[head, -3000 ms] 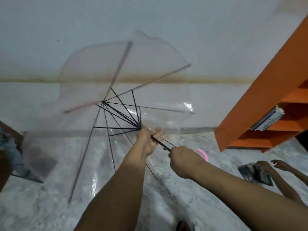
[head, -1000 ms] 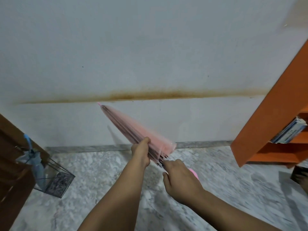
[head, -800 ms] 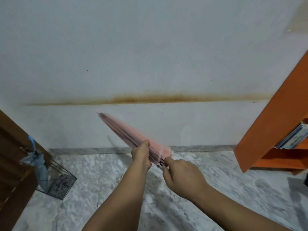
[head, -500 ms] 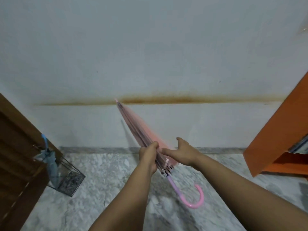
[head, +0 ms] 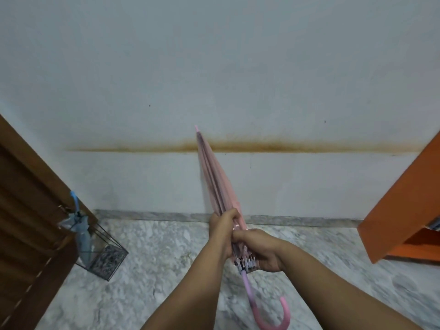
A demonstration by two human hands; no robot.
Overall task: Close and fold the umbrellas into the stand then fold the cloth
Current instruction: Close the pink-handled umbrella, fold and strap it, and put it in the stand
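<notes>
Now both hands [head: 240,244] grip closed umbrella [head: 215,184].

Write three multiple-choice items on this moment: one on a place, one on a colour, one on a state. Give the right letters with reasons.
1. Where is the wire stand?
A. on the floor by the brown door
B. on the orange shelf
C. behind the person

2. What colour is the umbrella in the stand?
A. pink
B. blue
C. black

3. How is the pink umbrella?
A. open
B. closed, held in both hands
C. lying on the floor

Answers:
1 A: it stands at the left beside the door.
2 B: its handle and canopy are blue.
3 B: the left hand and right hand wrap its gathered canopy.
</notes>
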